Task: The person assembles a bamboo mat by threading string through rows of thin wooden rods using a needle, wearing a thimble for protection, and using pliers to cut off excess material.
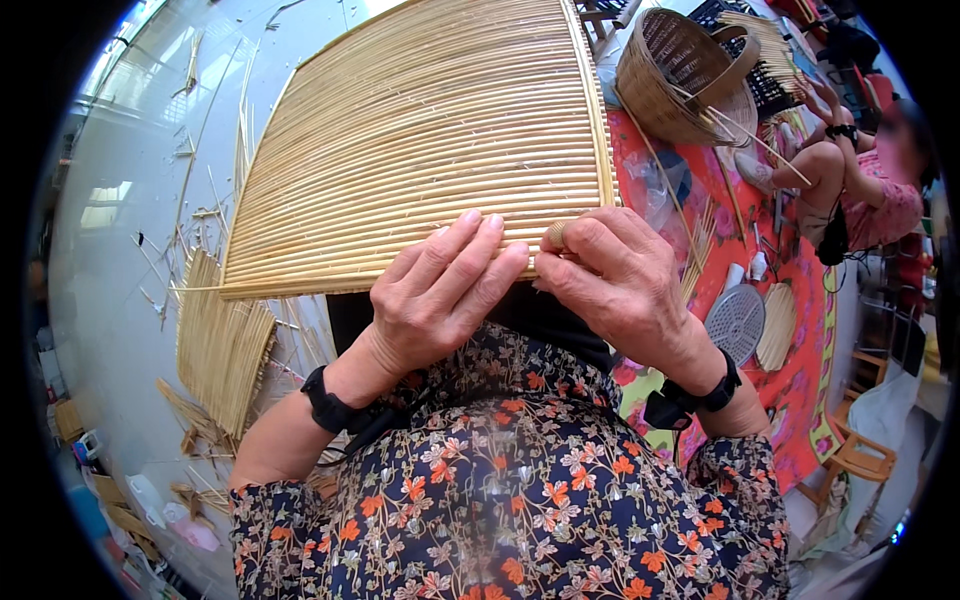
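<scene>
A large rectangular panel of straw-coloured stalks [420, 150], laid side by side in rows, slopes away from my lap. At its near edge, my left hand [425, 300] presses its fingers on the top face; its thumb is hidden, and the hand grips that edge. Close beside it, my right hand [635, 290] is closed, thumb and curled fingers pinched at the edge near the right corner. Whatever lies between those fingertips is too small to make out. A brass-coloured thimble ring [556, 235] sits on one right finger.
To the left, a bundle of flat stalks [215, 345] and loose bits lie on the pale floor. A wicker basket [640, 95] stands far right on a red floral mat [800, 400], with a grey perforated disc [735, 322]. Another person [880, 190] sits beyond.
</scene>
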Motion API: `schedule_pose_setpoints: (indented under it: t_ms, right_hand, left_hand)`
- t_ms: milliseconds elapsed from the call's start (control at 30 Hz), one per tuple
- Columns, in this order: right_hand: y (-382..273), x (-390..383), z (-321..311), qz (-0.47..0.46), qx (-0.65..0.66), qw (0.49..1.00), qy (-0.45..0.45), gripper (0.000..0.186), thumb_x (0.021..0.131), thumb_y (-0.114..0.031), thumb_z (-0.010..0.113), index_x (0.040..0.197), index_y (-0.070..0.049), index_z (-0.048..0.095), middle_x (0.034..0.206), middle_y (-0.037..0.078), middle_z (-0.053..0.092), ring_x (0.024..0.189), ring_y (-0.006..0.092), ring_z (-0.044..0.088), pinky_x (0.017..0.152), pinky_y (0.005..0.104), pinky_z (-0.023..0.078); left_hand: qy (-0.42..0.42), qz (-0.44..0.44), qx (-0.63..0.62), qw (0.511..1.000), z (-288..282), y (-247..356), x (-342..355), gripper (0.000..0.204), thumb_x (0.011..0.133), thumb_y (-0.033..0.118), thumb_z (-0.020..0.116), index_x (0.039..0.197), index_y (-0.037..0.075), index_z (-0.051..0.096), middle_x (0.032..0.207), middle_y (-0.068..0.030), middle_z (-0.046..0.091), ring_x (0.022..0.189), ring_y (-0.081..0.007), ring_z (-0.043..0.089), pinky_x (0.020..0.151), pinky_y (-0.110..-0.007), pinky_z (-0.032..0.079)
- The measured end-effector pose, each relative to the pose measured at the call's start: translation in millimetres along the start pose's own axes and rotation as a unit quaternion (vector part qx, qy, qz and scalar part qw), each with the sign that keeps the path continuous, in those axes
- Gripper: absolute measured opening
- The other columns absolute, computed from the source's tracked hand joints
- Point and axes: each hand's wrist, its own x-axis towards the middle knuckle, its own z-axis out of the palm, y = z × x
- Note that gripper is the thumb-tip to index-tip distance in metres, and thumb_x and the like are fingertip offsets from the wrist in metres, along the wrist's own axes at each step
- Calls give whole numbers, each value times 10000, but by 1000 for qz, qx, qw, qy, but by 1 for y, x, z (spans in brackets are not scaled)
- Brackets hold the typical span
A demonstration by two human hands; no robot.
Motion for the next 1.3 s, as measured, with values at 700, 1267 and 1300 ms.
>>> schedule_pose_setpoints:
  t_ms: [700,1267,1300]
  right_hand:
    - [12,10,15,-73,84,994,8,147,770,-113,672,895,-57,619,922,51,608,837,216,635,665,328,538]
    - [-2,-51,47,384,321,852,154,810,965,-222,729,1559,54,252,1449,235,512,1320,298,546,1115,393,433]
    - [-9,-46,52,398,363,827,163,795,973,-205,716,1561,52,246,1446,230,513,1316,276,546,1111,380,437]
  left_hand:
    - [13,1,-17,1000,1,-8,-5,311,870,153,702,1175,125,758,1189,-76,733,1117,-230,709,835,-312,567]
    - [-71,-20,-119,990,12,-5,-3,463,706,290,858,1120,116,744,1175,-66,671,1094,-258,664,888,-392,560]
    - [-76,-11,-127,989,13,-6,0,452,711,286,851,1108,98,739,1157,-67,668,1086,-248,663,885,-383,558]
